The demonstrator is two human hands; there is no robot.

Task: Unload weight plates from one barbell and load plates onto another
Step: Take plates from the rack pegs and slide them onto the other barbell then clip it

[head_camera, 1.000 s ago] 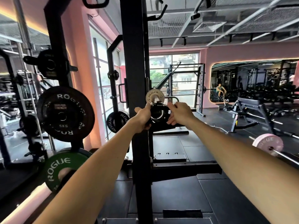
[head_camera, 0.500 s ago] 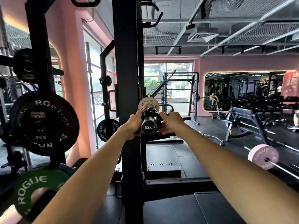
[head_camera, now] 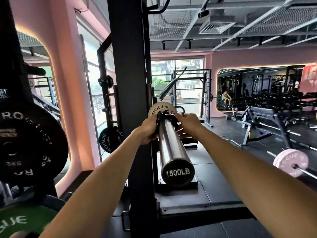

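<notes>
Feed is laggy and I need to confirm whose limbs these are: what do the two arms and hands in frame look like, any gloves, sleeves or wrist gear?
Both forearms are bare up to the frame edge, with no sleeves showing. The left hand and right hand wear no gloves, and no watch, strap or ring is visible. No markings or cables appear on either arm.

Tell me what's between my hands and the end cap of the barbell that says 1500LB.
Only bare steel sleeve. In the head view, left hand and right hand grip the black collar against the small white plate; nothing sits before the end cap.
</notes>
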